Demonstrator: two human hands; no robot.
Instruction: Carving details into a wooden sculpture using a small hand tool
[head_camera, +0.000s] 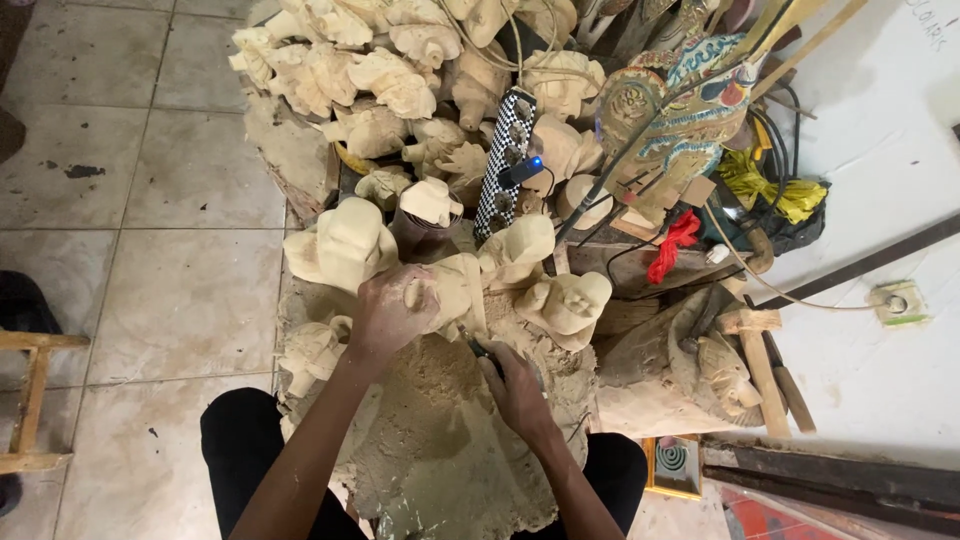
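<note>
A wooden stool frame (30, 400) stands at the far left edge on the grey floor tiles (190, 290). Just right of the tiles, unfinished pale wood carvings crowd the work area: one rounded figure (340, 245) sits beside the person's left hand (392, 312), and a smaller one (310, 350) lies below it against the sawdust-caked apron (440, 450) over the person's lap. The left hand is closed over the top of the pale wood figure being carved (455, 290), fingers wrapped around it and holding it down at the centre of the work area. The right hand (515, 385) is curled shut around a dark-handled carving tool (482, 349), whose tip touches the lower edge of that figure. Behind the hands, a heap of similar rough carvings (380, 70) climbs toward the top of the frame, with a black-and-white chequered power strip (505, 160) lying across it. Another pale figure (567, 303) rests just right of the one being worked. Further right, a painted ornamental carving (680, 110) leans among cables, a yellow plastic bag (765, 185) and a red cloth scrap (677, 243). A darker, dust-covered carved figure (700, 365) lies beside wooden mallets (765, 365) near the white wall (880, 120).
</note>
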